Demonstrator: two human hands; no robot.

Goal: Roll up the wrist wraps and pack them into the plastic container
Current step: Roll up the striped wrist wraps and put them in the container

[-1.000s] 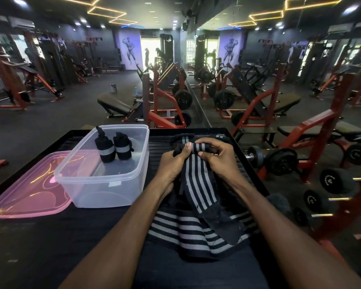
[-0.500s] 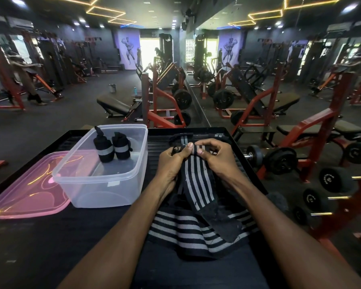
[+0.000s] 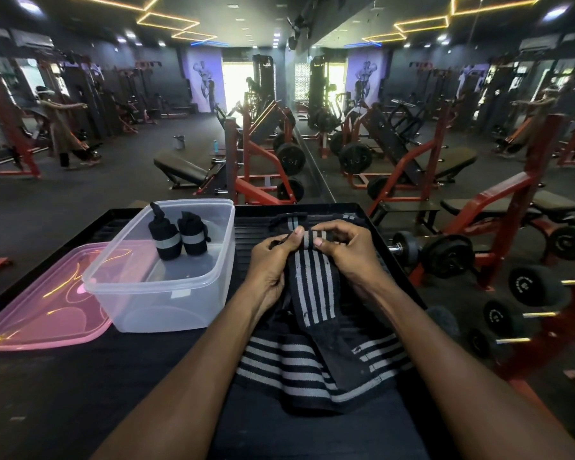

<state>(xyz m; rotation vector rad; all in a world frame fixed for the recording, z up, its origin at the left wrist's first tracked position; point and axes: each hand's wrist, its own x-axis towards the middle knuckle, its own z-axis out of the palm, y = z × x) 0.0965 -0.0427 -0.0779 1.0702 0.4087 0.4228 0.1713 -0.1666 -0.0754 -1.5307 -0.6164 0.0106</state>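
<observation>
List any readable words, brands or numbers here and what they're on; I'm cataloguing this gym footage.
None can be read.
Small white label on the plastic container: blank or too small.
Raised markings on the dumbbell ends: blurred.
Weight plate lettering: blurred.
Wall posters: figures only, no legible text.

Striped wrist wrap point(image 3: 312, 287) half-rolled; two rolled wraps point(image 3: 177, 236) upright in clear container point(image 3: 166, 293).

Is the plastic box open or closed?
Open. The plastic box has no lid on it; the pink lid lies flat on the table beside it, and two rolled wraps stand inside.
</observation>
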